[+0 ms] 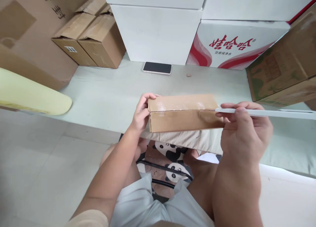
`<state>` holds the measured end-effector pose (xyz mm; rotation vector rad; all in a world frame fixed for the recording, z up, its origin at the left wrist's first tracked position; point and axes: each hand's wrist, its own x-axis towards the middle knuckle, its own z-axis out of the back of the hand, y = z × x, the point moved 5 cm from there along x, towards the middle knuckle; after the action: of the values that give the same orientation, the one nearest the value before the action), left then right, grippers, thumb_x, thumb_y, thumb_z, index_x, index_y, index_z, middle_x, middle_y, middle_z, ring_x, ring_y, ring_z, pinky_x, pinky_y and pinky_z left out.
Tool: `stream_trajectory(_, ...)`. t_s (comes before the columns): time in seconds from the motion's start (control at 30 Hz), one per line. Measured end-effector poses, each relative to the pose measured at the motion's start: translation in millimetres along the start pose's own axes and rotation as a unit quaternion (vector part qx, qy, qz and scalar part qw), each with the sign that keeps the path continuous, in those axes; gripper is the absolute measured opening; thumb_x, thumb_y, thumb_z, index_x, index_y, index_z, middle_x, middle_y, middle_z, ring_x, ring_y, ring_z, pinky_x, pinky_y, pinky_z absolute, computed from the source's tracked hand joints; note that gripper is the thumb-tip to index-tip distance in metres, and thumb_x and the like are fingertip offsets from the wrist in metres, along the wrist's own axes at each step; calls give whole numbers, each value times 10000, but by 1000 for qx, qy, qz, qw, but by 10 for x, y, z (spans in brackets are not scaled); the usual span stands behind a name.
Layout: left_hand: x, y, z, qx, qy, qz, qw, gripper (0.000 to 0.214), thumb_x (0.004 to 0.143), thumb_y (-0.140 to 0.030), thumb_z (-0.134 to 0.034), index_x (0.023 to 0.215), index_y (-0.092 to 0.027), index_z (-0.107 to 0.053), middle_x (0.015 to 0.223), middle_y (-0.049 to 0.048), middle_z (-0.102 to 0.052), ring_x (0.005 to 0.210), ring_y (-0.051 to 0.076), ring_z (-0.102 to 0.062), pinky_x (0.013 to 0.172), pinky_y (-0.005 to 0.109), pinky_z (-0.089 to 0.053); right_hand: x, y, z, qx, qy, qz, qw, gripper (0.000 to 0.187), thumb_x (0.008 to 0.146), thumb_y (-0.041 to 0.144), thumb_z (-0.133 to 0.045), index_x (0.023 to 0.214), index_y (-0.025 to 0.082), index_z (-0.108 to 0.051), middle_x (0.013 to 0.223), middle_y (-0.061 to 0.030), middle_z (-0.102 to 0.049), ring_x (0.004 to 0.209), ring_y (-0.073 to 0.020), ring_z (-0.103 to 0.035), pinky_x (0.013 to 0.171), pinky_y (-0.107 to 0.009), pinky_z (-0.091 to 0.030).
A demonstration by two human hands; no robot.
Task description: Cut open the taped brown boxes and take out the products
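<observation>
A small brown cardboard box lies across the near edge of the covered table, a taped seam running along its length. My left hand grips the left end, thumb in front and fingers behind. In my right hand is a long, slim white knife-like tool, pinched between thumb and fingers. Its thin tip meets the seam near the box's right end. The lower fingers of that hand are partly hidden beside the box; whether they touch it I cannot tell.
A phone and a small brown scrap lie behind the box. White cartons stand at the back, brown boxes at left, and a printed carton at right. A pale yellow roll-like object juts in from the left.
</observation>
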<state>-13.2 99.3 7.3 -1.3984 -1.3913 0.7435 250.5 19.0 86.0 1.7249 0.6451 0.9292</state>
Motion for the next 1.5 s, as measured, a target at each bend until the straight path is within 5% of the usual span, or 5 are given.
stream_trajectory(0.63, 7, 25, -19, -12, -10, 1, 1000, 374, 670, -332, -705, 1014, -261, -579, 1159, 63, -674, 1050, 259, -638, 869, 379, -513, -5, -33, -40, -24, 79, 13, 996, 250, 938, 457, -739, 989, 252, -606, 944, 1, -755, 809, -147, -714, 823, -336, -557)
stream_trajectory(1.13, 5, 24, -16, 1, -1, -7, 1000, 370, 700, -369, -712, 1027, -263, -575, 1163, 69, -670, 1071, 269, -639, 892, 397, -517, 18, -74, -22, 9, 21, 6, 1000, 273, 892, 467, -769, 946, 247, -616, 887, 14, -768, 718, -141, -695, 725, -314, -538)
stream_trajectory(1.5, 5, 17, -10, 5, -2, -10, 1000, 370, 713, -392, -726, 1024, -262, -575, 1157, 76, -662, 1063, 275, -630, 899, 413, -513, -13, -64, -29, -36, 46, -9, 998, 272, 944, 487, -726, 973, 239, -617, 951, 8, -783, 752, -131, -714, 772, -311, -555)
